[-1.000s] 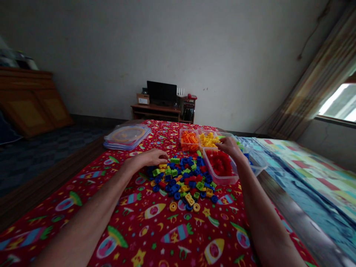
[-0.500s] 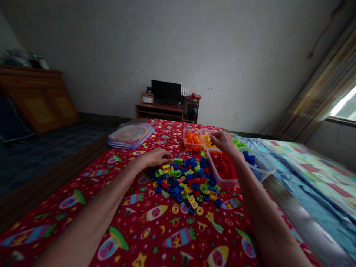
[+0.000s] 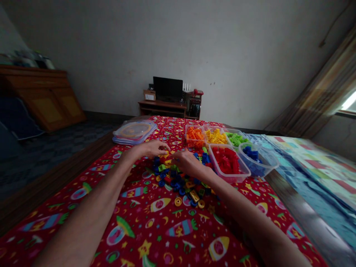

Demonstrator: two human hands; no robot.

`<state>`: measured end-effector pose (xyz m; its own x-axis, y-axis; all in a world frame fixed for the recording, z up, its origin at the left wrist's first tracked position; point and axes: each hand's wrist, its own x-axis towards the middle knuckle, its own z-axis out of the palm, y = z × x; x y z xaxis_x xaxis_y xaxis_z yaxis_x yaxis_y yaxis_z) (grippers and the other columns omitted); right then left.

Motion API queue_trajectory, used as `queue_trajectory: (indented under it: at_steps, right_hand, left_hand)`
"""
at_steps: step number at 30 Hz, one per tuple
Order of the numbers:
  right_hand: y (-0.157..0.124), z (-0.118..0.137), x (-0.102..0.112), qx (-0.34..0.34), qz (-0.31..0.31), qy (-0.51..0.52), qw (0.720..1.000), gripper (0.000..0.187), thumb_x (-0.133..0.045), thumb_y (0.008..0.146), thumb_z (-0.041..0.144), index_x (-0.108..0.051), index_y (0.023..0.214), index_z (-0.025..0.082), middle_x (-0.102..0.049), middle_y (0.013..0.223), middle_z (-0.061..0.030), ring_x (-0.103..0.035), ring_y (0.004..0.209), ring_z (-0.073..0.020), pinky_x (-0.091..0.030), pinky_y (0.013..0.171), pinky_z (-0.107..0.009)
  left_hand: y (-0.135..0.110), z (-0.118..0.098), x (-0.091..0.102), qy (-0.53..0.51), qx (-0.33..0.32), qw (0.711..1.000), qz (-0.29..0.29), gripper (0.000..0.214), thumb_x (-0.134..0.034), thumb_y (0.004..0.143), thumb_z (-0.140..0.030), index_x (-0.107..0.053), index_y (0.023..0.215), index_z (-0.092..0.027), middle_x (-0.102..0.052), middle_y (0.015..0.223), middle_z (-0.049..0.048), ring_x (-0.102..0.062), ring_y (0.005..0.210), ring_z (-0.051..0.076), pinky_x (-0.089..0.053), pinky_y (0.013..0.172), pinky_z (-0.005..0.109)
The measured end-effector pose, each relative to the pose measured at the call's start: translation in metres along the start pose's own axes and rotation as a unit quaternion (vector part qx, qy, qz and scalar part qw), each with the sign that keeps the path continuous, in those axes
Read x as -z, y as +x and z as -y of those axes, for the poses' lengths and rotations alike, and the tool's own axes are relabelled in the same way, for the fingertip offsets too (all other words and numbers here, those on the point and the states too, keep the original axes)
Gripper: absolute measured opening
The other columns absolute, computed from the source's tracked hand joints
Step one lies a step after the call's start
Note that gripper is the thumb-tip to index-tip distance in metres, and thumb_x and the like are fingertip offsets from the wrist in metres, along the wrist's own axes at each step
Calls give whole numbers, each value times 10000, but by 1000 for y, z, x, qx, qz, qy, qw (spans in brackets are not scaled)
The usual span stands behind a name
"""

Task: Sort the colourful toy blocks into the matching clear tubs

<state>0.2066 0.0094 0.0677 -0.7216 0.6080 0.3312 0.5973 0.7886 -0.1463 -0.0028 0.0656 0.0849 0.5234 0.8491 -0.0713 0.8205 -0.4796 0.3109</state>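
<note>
A mixed pile of toy building bricks [image 3: 178,181] in blue, green, yellow, red and orange lies on the red patterned cloth. At its far left edge is my left hand [image 3: 154,148], fingers curled with the tips close together; a small yellow bit shows near them, but whether it is held I cannot tell. My right hand [image 3: 187,162] reaches over the pile, its fingertips pinched close to the left hand's. Anything between them is too small to make out. Right of the pile stands a clear tub of red bricks [image 3: 228,160].
Behind the red tub are tubs of orange bricks [image 3: 195,135], yellow bricks [image 3: 216,136] and green bricks [image 3: 236,139]. A round tub of blue bricks [image 3: 250,152] stands at the right. Stacked lids [image 3: 135,131] lie at the back left. Beyond are a desk and a monitor [image 3: 168,88].
My right hand has moved left and down from above the yellow tub to the pile, beside my left hand. The left hand has risen slightly in view.
</note>
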Motion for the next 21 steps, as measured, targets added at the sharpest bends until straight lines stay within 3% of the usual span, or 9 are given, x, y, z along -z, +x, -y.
queue_trajectory:
  at_steps: [3,7,12,17,21]
  right_hand:
    - [12,4,-19,24,26,-12,999,178,-453,842,91,-625,865,134,-660,820,-83,-538,697,-129,-288,578,-234]
    - [18,6,-24,-12,50,-25,998,161,-481,847,169,-639,823,151,-656,729,-72,-539,629,-142,-277,545,-249]
    - [14,-2,-13,-110,-44,94,988,167,-526,788,182,-684,829,145,-653,693,-29,-541,621,-126,-323,559,-220]
    - [13,-19,-10,-179,-138,324,919,300,-562,784,233,-680,1045,142,-668,726,11,-578,646,-112,-413,581,-191]
    - [12,-23,-10,-193,-146,441,864,377,-590,760,208,-646,1120,111,-697,811,-21,-624,694,-123,-473,622,-210]
  left_hand:
    - [-3,6,4,-13,-3,1000,-27,376,-480,774,-316,-658,1066,-160,-699,977,40,-623,865,175,-460,746,212]
    - [-7,13,9,-47,-3,998,-34,383,-487,765,-312,-638,1088,-173,-689,1050,40,-616,928,179,-466,789,228]
    - [-8,7,11,-104,-7,993,-47,406,-504,772,-326,-602,1137,-178,-672,1094,38,-613,944,170,-464,788,226]
    - [0,-13,3,-196,-25,978,-62,438,-552,767,-323,-570,1177,-170,-677,1055,44,-627,908,172,-477,761,245]
    - [9,-24,-7,-276,-21,959,-58,447,-576,788,-325,-534,1192,-139,-692,940,54,-645,792,160,-495,698,257]
